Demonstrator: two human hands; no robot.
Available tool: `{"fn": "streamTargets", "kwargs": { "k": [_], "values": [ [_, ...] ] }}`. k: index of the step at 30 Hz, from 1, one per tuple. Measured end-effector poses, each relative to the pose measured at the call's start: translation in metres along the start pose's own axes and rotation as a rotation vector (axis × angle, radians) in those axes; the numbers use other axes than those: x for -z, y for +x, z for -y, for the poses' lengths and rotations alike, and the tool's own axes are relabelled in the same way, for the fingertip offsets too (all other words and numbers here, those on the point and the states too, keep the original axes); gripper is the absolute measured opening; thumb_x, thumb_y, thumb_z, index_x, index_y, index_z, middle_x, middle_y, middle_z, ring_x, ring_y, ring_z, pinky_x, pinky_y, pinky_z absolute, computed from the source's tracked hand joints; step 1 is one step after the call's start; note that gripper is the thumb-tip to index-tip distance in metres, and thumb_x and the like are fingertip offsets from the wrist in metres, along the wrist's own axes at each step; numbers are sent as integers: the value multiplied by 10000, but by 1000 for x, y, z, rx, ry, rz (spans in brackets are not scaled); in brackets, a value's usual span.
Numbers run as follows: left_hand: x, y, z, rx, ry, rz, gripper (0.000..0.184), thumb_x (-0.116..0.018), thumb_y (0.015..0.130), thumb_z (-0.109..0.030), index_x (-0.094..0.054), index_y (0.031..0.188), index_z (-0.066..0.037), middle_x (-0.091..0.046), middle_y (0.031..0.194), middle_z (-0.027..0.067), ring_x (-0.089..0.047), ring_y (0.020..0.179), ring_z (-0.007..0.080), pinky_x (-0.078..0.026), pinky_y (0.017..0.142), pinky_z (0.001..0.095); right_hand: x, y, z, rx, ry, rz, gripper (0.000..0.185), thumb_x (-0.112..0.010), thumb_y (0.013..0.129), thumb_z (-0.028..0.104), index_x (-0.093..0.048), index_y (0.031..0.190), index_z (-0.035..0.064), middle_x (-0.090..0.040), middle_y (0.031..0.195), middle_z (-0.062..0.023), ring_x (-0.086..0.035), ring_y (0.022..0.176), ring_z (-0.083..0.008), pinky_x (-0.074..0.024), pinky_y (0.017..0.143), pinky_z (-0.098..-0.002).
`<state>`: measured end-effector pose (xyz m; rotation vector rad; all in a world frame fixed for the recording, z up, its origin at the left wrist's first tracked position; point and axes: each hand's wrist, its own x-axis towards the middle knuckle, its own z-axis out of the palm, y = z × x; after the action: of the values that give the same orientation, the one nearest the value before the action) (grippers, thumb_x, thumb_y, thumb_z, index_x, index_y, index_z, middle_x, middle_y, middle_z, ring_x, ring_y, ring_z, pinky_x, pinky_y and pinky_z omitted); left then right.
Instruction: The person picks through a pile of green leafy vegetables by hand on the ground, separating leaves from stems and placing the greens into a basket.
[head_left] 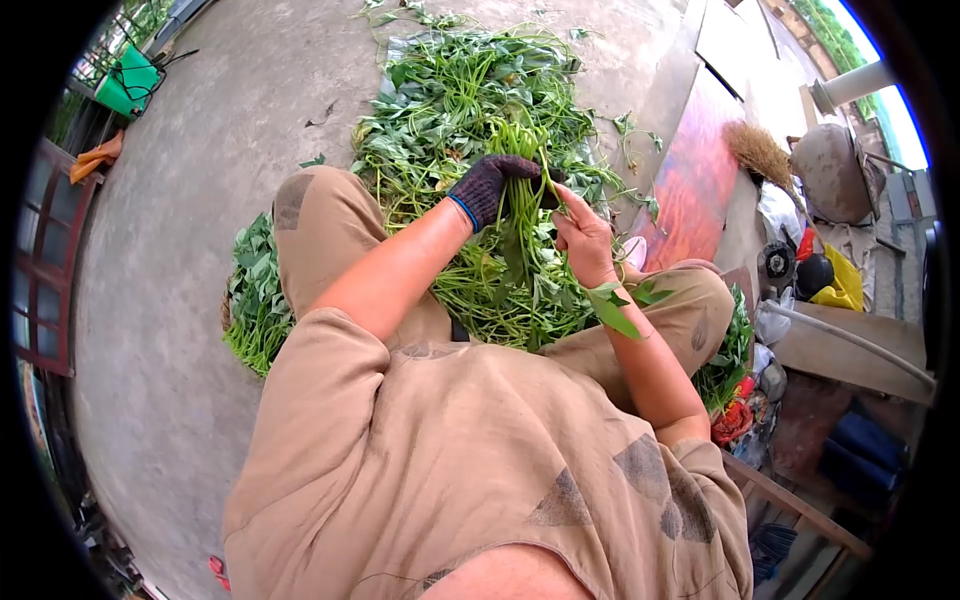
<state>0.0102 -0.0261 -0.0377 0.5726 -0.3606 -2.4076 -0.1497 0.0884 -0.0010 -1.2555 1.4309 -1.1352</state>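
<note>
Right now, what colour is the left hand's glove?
The glove is dark purplish-black, trimmed in blue; best seen in the head view.

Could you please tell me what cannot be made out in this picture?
All in the head view:
- Left hand: its palm side, hidden by the back of its dark glove.
- Right hand: whether it pinches a stem; its curled fingers hide any contact.
- Leafy heap: what lies under its middle, covered by leaves and stems.
- Greens at left: their inner side, behind the trouser leg.
- Dark blue item: too shadowed to identify.
</note>
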Motion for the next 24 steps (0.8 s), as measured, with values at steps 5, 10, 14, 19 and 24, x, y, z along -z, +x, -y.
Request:
{"fn": "streamTargets", "kwargs": {
  "k": [5, 10, 14, 19, 24],
  "values": [
    [27, 8, -11, -56, -85, 212, 228, -541, 814, -126, -639, 901, 60, -679, 886, 197, -669, 797, 314, -547, 822, 446, 5, -5, 7, -51, 176, 24, 306, -586, 901, 71, -616, 1204, 46, -490, 610, 51, -440, 506, -36, -352, 482, -193],
    [-5, -10, -3, 54, -92, 150, 332, -569, 826, -122, -591, 1082, 88, -655, 1028, 226, -657, 898, 319, -516, 897, 435, 8, -2, 5, -87, 183, 48, 227, -597, 906, 146, -653, 1101, 44, -511, 615, 42, -448, 489, -35, -357, 467, -193],
    [14, -4, 3, 71, -29, 58, 208, -563, 824, -109, -614, 930, 63, -670, 911, 197, -656, 831, 348, -510, 876, 481, 5, 2, -8, -67, 68, 17, 144, -607, 900, 156, -661, 917, 23, -512, 584, 28, -454, 493, -39, -359, 467, -206],
    [29, 2, -2, 122, -3, -24, 142, -594, 821, -84, -634, 886, 36, -659, 805, 169, -655, 739, 291, -546, 782, 435, 16, 6, -2, 7, -19, -58, 161, -626, 885, 169, -654, 852, 14, -505, 555, 19, -460, 484, -49, -368, 466, -224],
    [14, -8, 0, -8, 480, -309, 156, -604, 840, -94, -681, 816, 40, -630, 682, 138, -609, 561, 272, -544, 526, 425, 33, 9, -3, -8, 24, -24, 176, -588, 915, 155, -654, 833, 13, -517, 547, 27, -446, 484, -36, -343, 464, -201]
  ]
}}
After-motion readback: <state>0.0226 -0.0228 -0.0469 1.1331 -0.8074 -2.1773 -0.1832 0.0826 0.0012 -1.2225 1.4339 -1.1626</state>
